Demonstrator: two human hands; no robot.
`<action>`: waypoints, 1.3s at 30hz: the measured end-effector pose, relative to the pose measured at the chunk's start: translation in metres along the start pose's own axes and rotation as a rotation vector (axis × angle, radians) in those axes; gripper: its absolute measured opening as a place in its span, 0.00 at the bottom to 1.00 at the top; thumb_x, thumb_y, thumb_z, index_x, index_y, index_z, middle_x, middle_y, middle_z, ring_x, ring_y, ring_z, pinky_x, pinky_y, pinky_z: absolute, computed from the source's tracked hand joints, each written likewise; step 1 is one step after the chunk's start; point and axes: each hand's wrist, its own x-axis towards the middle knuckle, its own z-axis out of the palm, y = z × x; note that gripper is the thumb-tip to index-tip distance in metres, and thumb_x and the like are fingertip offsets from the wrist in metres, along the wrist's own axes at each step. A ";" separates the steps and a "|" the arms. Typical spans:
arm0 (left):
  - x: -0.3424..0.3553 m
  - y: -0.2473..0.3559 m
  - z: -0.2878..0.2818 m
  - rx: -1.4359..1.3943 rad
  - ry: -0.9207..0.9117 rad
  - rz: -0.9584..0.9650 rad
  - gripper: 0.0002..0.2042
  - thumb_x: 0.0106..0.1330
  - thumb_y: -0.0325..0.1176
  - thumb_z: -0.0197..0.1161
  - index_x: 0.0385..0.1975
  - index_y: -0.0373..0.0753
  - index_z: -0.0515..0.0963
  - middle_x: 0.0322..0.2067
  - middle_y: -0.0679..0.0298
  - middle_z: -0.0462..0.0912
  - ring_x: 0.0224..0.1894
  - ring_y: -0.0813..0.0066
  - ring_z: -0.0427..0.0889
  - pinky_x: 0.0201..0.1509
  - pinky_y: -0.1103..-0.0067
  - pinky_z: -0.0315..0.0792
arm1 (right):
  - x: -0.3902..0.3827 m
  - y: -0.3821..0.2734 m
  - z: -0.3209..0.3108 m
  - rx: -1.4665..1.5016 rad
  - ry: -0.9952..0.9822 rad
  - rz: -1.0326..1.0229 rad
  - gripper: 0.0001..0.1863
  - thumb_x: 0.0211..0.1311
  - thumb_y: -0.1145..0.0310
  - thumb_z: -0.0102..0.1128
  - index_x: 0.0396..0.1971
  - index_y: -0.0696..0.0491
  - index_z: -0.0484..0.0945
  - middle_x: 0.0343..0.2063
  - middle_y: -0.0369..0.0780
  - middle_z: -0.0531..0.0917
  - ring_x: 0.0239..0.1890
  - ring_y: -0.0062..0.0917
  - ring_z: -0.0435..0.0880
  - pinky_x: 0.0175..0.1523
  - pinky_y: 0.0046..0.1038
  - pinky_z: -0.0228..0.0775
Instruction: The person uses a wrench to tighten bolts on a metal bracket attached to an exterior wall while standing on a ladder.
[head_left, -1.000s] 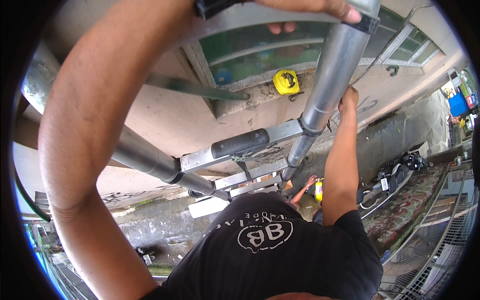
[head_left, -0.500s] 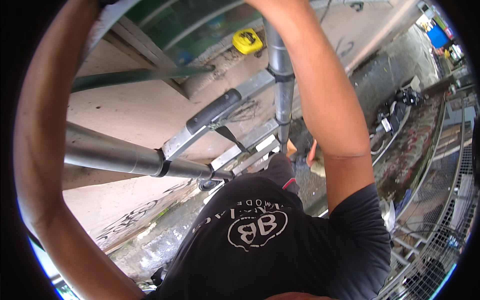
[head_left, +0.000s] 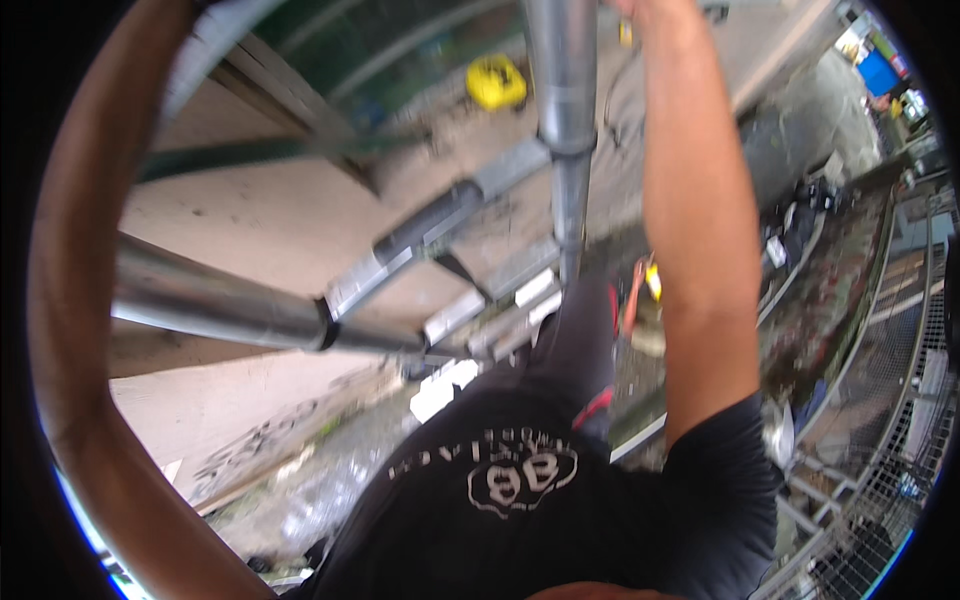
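I am on a telescopic metal ladder (head_left: 568, 90) that drops away below me, with a black grip on one rung. My right arm reaches up past its right rail, and only a bit of my right hand (head_left: 628, 8) shows at the top edge. What those fingers do is hidden. My left arm stretches up along the left side, its hand beyond the top of the picture. A yellow rounded object (head_left: 497, 82) lies on a ledge left of the right rail.
Down beside the ladder, another person's arm (head_left: 632, 302) shows near a small yellow-and-white item (head_left: 654, 281). A dark green bar (head_left: 230, 158) crosses in front of the pale wall (head_left: 230, 215). Wire mesh (head_left: 870, 500) lines the right; a motorbike (head_left: 800, 215) stands farther off.
My right arm has swung right, from across the ladder's right rail to outside it. My leg has shifted below, and the yellow-and-white item has come into sight by the other person's arm.
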 end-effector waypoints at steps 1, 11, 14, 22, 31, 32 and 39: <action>-0.020 -0.013 -0.001 0.003 0.124 -0.141 0.22 0.78 0.53 0.54 0.43 0.38 0.81 0.34 0.63 0.84 0.36 0.76 0.83 0.43 0.71 0.79 | -0.008 0.025 0.024 0.148 -0.149 0.199 0.30 0.72 0.44 0.52 0.53 0.60 0.75 0.42 0.44 0.85 0.46 0.36 0.85 0.52 0.36 0.77; 0.009 -0.015 0.001 -0.247 0.280 -0.293 0.24 0.81 0.52 0.48 0.29 0.37 0.74 0.36 0.62 0.79 0.34 0.71 0.85 0.42 0.64 0.88 | -0.018 0.049 0.009 0.077 -0.119 0.126 0.36 0.76 0.37 0.42 0.50 0.60 0.76 0.38 0.38 0.81 0.41 0.25 0.75 0.49 0.32 0.70; 0.007 -0.031 -0.009 -0.027 0.297 -0.236 0.25 0.82 0.53 0.44 0.28 0.39 0.73 0.36 0.63 0.80 0.38 0.77 0.77 0.49 0.76 0.76 | -0.024 0.031 0.009 -0.019 -0.184 0.186 0.34 0.78 0.40 0.38 0.46 0.61 0.73 0.36 0.45 0.80 0.41 0.32 0.76 0.51 0.34 0.70; -0.005 -0.015 0.000 0.156 0.358 -0.273 0.32 0.81 0.61 0.37 0.32 0.35 0.74 0.36 0.62 0.81 0.43 0.72 0.76 0.55 0.73 0.71 | -0.026 0.016 0.002 -0.032 -0.279 0.184 0.45 0.72 0.33 0.38 0.58 0.67 0.71 0.43 0.56 0.83 0.47 0.49 0.82 0.54 0.40 0.71; 0.032 0.140 -0.024 0.536 0.768 -0.118 0.21 0.82 0.46 0.46 0.34 0.33 0.73 0.19 0.48 0.75 0.24 0.43 0.78 0.30 0.60 0.70 | -0.045 0.053 -0.007 -0.178 -0.250 0.252 0.53 0.69 0.30 0.39 0.65 0.72 0.64 0.51 0.66 0.79 0.56 0.58 0.79 0.62 0.43 0.68; 0.044 0.171 -0.029 0.552 0.864 -0.072 0.19 0.82 0.43 0.47 0.34 0.33 0.73 0.19 0.46 0.73 0.23 0.39 0.76 0.29 0.59 0.69 | -0.040 0.049 -0.005 -0.164 -0.238 0.230 0.52 0.69 0.30 0.39 0.64 0.71 0.65 0.51 0.65 0.80 0.55 0.58 0.79 0.62 0.43 0.68; 0.127 0.342 -0.122 1.113 1.072 0.240 0.17 0.77 0.44 0.57 0.39 0.36 0.84 0.23 0.52 0.82 0.28 0.56 0.81 0.34 0.67 0.73 | -0.027 0.021 -0.001 0.008 -0.332 0.301 0.49 0.67 0.27 0.41 0.58 0.65 0.69 0.46 0.58 0.81 0.51 0.50 0.81 0.58 0.41 0.69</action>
